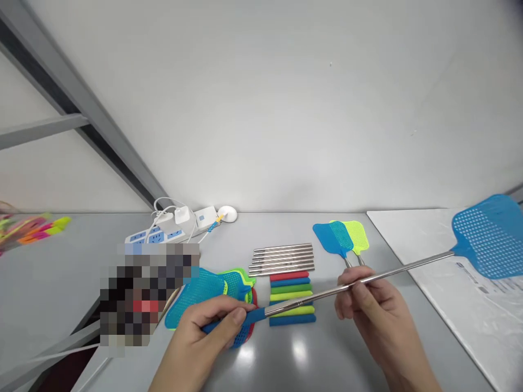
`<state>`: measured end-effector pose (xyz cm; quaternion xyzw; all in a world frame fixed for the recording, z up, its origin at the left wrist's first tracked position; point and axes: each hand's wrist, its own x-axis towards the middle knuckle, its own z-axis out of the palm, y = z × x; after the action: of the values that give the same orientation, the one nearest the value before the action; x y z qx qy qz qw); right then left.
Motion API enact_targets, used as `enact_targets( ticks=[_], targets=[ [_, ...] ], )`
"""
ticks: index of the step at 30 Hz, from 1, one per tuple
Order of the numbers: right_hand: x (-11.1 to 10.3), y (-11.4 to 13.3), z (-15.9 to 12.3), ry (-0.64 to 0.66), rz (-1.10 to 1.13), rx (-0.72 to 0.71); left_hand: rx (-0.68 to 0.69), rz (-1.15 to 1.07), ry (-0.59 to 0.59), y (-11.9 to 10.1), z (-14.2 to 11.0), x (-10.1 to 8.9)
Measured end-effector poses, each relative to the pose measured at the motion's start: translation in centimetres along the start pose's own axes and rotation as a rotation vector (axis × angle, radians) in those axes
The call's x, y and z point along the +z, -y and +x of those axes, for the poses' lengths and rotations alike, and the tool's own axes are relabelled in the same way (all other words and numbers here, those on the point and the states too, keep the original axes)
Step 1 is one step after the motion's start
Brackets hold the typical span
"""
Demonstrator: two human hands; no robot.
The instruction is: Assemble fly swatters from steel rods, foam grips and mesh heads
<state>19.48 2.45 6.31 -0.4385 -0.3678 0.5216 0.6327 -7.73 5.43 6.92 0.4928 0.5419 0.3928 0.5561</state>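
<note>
My left hand [204, 332] is closed around the blue grip [253, 317] of a telescopic fly swatter. Its steel shaft [368, 280] runs to the right, pinched in the fingers of my right hand [368, 305]. The swatter's blue mesh head [486, 239] sticks out over a white sheet. Beneath my left hand lies a pile of blue, green and yellow mesh swatter heads [204, 288]. Between my hands are a row of steel rods [281, 259] and a stack of coloured foam grips [290, 296]. Two swatters, blue and yellow [341, 238], lie behind my right hand.
A white power strip [159, 234] with plugged-in chargers and cables stands against the wall at the back of the grey table [73, 272]. Colourful sticks [32, 231] lie at the far left. A pixelated patch [147, 294] hides part of the table's left side.
</note>
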Motion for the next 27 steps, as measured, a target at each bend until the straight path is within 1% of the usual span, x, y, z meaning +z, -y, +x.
enact_targets(
  ticks=[3, 6, 8, 10, 12, 14, 15, 18, 19, 21, 24, 27],
  targets=[
    [-1.1, 1.1, 1.8, 0.006, -0.001, 0.034, -0.071, -0.046, -0.082, -1.4, 0.5, 0.4],
    [-1.1, 1.8, 2.9, 0.035, -0.079, 0.063, -0.125, -0.105, -0.109, -2.0, 0.9, 0.9],
    [0.0, 2.1, 2.9, 0.042, -0.151, 0.118, -0.133, -0.106, -0.097, -2.0, 1.0, 1.5],
    [1.5, 2.2, 2.6, 0.065, -0.193, 0.199, -0.123, -0.081, -0.034, -1.8, 0.9, 2.5],
    [2.9, 2.3, 2.2, 0.112, -0.185, 0.243, -0.108, -0.095, 0.038, -1.6, 0.2, 3.3],
    [3.6, 2.4, 1.7, 0.176, -0.171, 0.21, -0.11, -0.171, 0.07, -1.6, -1.0, 3.7],
    [3.7, 2.5, 1.4, 0.214, -0.181, 0.172, -0.118, -0.214, 0.059, -1.5, -1.8, 3.5],
    [4.0, 2.5, 0.1, 0.315, -0.19, 0.063, -0.135, -0.294, -0.022, -1.5, -4.6, 1.9],
    [4.3, 2.4, -0.6, 0.321, -0.176, 0.041, -0.132, -0.3, -0.045, -1.4, -5.6, 1.1],
    [5.4, 2.1, -2.3, 0.303, -0.148, 0.013, -0.119, -0.292, -0.055, -1.2, -7.1, -0.7],
    [8.2, 1.3, -5.0, 0.282, -0.158, -0.015, -0.092, -0.25, -0.002, -0.5, -8.7, -2.9],
    [10.4, 0.6, -7.0, 0.273, -0.141, 0.014, -0.088, -0.251, 0.093, 0.0, -9.5, -4.1]
  ],
)
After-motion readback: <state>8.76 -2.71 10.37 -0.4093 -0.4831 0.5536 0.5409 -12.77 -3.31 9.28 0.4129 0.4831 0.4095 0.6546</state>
